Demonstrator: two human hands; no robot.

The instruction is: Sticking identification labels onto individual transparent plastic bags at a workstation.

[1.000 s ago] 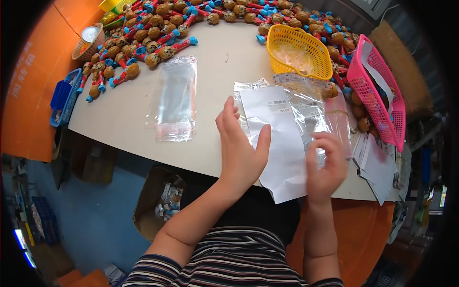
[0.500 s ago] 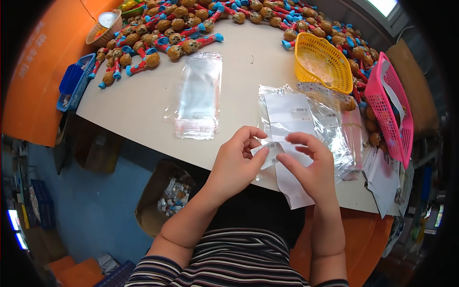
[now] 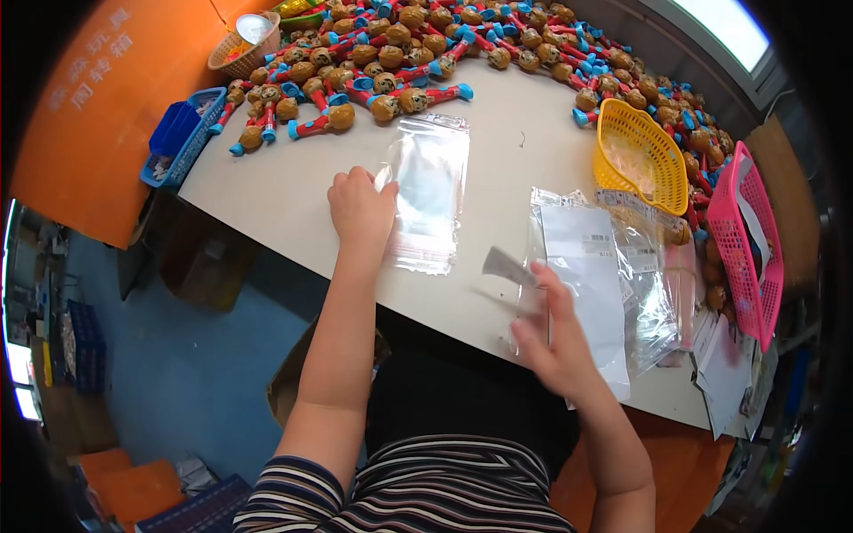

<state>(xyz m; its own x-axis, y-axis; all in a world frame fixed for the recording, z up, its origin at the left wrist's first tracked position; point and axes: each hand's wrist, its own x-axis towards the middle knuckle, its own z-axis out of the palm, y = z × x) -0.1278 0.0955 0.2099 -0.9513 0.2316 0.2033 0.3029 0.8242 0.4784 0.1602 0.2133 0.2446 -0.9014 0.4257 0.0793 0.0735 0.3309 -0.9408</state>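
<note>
Right hand (image 3: 557, 345) holds a label (image 3: 509, 266); left hand (image 3: 362, 210), its pinch unclear, should steady the clear bags (image 3: 428, 200) beside it.

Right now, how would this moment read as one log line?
left hand: at edge of clear bags | right hand: small label at index finger, blurred | nearby: white sheet

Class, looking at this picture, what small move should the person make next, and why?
Probably the left hand should draw one bag off the stack of clear bags. It is at the stack's left edge, while the right hand carries a small, blurred label and so seems less free to separate thin plastic.
</note>
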